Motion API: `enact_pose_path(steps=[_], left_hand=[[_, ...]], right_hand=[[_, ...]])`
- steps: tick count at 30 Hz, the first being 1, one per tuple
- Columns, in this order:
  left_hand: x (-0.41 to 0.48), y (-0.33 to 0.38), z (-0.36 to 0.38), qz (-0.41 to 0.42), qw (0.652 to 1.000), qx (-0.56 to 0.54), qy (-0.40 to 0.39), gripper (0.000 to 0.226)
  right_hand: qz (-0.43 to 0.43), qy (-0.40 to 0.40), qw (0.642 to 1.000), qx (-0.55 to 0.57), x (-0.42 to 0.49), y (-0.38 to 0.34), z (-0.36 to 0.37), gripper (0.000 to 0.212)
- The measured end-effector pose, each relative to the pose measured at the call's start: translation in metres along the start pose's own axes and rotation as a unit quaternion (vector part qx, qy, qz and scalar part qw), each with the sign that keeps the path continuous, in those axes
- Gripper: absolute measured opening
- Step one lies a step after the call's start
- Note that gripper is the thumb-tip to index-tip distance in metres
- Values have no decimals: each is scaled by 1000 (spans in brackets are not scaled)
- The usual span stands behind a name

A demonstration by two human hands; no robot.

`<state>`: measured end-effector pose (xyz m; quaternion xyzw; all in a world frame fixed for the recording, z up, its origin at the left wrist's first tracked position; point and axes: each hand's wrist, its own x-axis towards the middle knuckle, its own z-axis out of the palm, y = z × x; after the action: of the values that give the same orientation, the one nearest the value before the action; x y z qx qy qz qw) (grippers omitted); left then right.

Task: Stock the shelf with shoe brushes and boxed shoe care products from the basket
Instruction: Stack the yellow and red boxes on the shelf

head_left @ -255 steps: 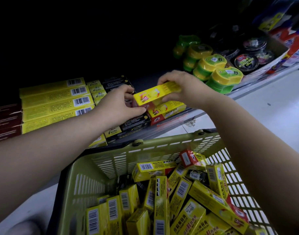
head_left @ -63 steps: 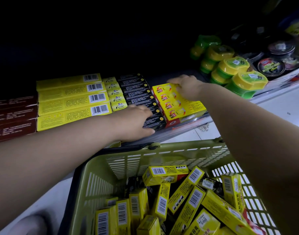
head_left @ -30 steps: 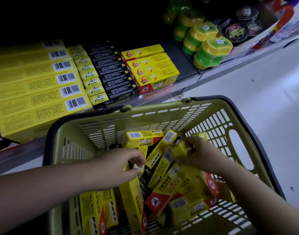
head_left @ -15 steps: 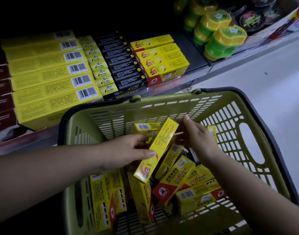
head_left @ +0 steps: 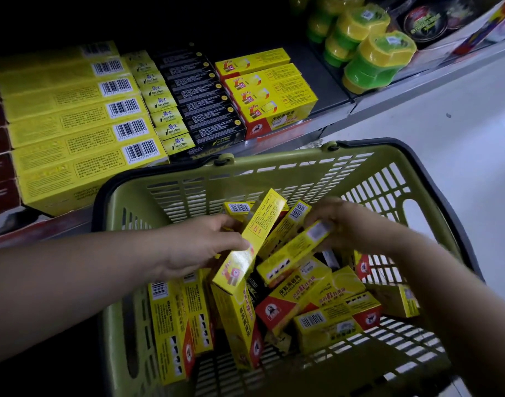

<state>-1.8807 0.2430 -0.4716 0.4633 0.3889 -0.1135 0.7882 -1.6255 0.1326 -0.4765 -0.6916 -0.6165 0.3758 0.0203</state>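
Fingers (head_left: 231, 244) of the left hand (head_left: 199, 247) are clamped on a yellow box (head_left: 254, 239). The right hand (head_left: 351, 224), open and reaching half a second ago, now pinches a second box (head_left: 291, 250) by its barcode end. Both boxes are above the basket (head_left: 274, 164), so a pair looks ready for the shelf (head_left: 325, 121).
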Motion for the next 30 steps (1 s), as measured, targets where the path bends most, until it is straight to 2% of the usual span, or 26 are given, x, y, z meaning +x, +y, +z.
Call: enact_pose_path(steps=[3,8,11,14,16,17,19,20,21,22,23,24,27,30], left_hand=[[-1,2,1,-11,999,-36,-4,24],[-7,10,0,-54,993,-70,-81,41],[-9,11,-2,-44,991,-70,-101,44],[-9,10,-6,-33,987,-81,-134,55],[-8,9,-5,-24,987,-85,-133,60],[-8,8,-4,-18,990,-82,-115,57],[-9,7,0,4,996,-66,-63,51],[-9,5,2,24,998,-50,-41,54],[-9,3,4,48,998,-27,-17,58],[-9,2,5,73,997,-1,11,59],[-9,1,5,92,995,17,36,59],[-10,0,5,102,994,21,44,60],[-11,3,6,126,992,-25,10,68],[-13,6,10,146,987,-58,-11,59]], right_hand=[[-22,19,978,209,-17,-9,-28,37],[-88,28,931,352,-15,-23,-17,34],[-100,103,931,336,-13,-30,-2,43],[-143,228,943,196,-12,-44,12,47],[-157,281,941,105,-12,-51,21,46],[-151,293,939,98,-12,-52,25,48],[-99,284,930,212,-14,-54,31,50],[-51,274,907,315,-16,-56,33,45],[5,255,857,448,-17,-61,33,39],[64,220,791,568,-18,-65,36,35],[111,174,737,644,-18,-70,40,36],[141,130,717,671,-17,-74,44,41],[156,75,718,675,-13,-89,54,62],[137,79,645,748,-6,-104,48,55]])
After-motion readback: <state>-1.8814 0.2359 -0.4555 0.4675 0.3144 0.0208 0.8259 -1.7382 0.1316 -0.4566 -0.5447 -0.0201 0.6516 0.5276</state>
